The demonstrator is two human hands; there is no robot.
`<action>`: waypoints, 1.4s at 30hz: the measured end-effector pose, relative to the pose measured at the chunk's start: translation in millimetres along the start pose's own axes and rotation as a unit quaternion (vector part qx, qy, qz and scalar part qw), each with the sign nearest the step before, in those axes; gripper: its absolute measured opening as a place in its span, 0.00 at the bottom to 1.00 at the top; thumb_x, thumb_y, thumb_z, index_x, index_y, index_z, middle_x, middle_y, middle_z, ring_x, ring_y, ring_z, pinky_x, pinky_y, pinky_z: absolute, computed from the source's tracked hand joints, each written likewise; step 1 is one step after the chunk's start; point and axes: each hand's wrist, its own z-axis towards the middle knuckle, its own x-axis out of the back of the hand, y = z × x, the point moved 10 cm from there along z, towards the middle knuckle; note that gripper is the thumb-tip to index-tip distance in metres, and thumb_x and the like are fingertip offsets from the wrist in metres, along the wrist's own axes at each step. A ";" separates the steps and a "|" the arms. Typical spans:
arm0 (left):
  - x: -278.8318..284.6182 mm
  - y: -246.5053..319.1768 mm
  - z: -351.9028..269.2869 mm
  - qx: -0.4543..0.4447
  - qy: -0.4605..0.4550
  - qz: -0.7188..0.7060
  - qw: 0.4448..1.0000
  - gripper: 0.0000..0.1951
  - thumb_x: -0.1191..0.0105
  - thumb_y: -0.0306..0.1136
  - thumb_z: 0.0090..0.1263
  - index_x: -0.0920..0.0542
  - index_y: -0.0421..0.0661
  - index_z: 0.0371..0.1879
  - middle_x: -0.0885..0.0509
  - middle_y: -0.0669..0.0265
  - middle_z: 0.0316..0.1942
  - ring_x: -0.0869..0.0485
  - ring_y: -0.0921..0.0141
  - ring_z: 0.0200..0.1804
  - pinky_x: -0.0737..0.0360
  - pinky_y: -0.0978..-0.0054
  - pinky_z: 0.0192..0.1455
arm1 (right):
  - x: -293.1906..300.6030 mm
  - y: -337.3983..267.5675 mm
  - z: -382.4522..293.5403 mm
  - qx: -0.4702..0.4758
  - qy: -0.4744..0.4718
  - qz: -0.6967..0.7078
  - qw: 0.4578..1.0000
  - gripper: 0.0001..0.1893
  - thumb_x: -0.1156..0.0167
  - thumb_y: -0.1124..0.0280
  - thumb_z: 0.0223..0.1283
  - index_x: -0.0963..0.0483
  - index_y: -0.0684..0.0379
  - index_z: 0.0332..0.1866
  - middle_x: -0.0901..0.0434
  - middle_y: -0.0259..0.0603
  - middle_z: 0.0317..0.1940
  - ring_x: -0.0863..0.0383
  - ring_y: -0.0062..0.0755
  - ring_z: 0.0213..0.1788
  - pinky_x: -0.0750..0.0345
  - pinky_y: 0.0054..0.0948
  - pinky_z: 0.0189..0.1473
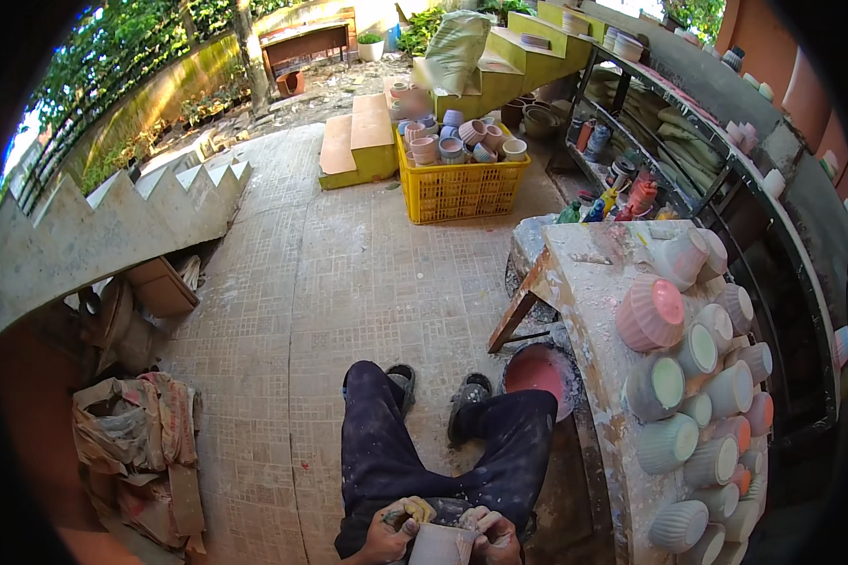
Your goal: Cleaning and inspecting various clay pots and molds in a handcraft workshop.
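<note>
A pale, whitish cylindrical pot or mould [434, 545] rests at my lap, its lower part cut off by the picture's bottom edge. My left hand [396, 528] grips its left side near the upper rim, thumb against the wall. Yellowish stuff shows at the left fingertips; whether it is paint or a bit of sponge I cannot tell. On the opposite side my right hand [493, 531] holds the rim with curled, whitish-coated fingers. A ragged flap or ridge [464, 542] runs down the pot's right side, close to the right fingers.
To the right, a plaster-crusted worktable [593, 282] bears several fluted pots [668, 443] and a pink one [643, 314]. Below it stands a bucket of pink liquid [537, 374]. A yellow crate [463, 191] of pots stands ahead; crumpled paper sacks [138, 438] lie left.
</note>
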 end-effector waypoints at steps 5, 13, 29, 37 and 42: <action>-1.2 2.3 -0.1 0.045 -0.001 0.054 0.998 0.16 0.46 0.43 0.75 0.26 0.39 0.37 0.23 0.60 0.37 0.25 0.69 0.42 0.28 0.71 0.49 | 5.8 11.5 -4.6 -0.008 -0.005 0.005 1.000 0.08 0.45 0.64 0.72 0.29 0.57 0.41 0.25 0.40 0.39 0.27 0.33 0.42 0.28 0.33 0.47; 3.8 -0.1 -10.7 0.103 -0.051 0.281 0.953 0.19 0.60 0.44 0.81 0.27 0.37 0.45 0.23 0.61 0.36 0.25 0.71 0.39 0.27 0.72 0.44 | 10.6 23.7 -11.7 -0.057 0.008 0.047 0.997 0.09 0.48 0.64 0.74 0.29 0.58 0.41 0.24 0.41 0.39 0.26 0.31 0.41 0.27 0.32 0.46; 1.1 33.9 -29.0 0.206 -0.197 0.226 0.931 0.14 0.56 0.40 0.80 0.26 0.40 0.40 0.31 0.70 0.27 0.35 0.76 0.32 0.34 0.76 0.36 | -4.1 0.5 -60.2 -0.379 -0.026 -0.009 0.925 0.18 0.51 0.52 0.75 0.33 0.58 0.39 0.36 0.22 0.33 0.41 0.13 0.36 0.40 0.18 0.40; -9.9 41.7 -33.6 0.182 -0.281 0.205 0.920 0.09 0.54 0.32 0.76 0.24 0.38 0.39 0.27 0.63 0.29 0.32 0.72 0.31 0.32 0.73 0.37 | -18.3 -26.1 -42.5 -0.340 -0.089 -0.092 0.932 0.20 0.52 0.51 0.75 0.32 0.60 0.36 0.37 0.25 0.29 0.40 0.16 0.34 0.40 0.21 0.37; -12.7 47.5 -41.4 0.151 -0.330 0.186 0.913 0.07 0.48 0.20 0.62 0.24 0.33 0.39 0.20 0.54 0.37 0.21 0.58 0.39 0.25 0.69 0.47 | -37.6 -37.3 -35.9 -0.236 -0.224 -0.096 0.941 0.21 0.52 0.56 0.74 0.29 0.63 0.31 0.28 0.41 0.28 0.29 0.36 0.33 0.33 0.33 0.39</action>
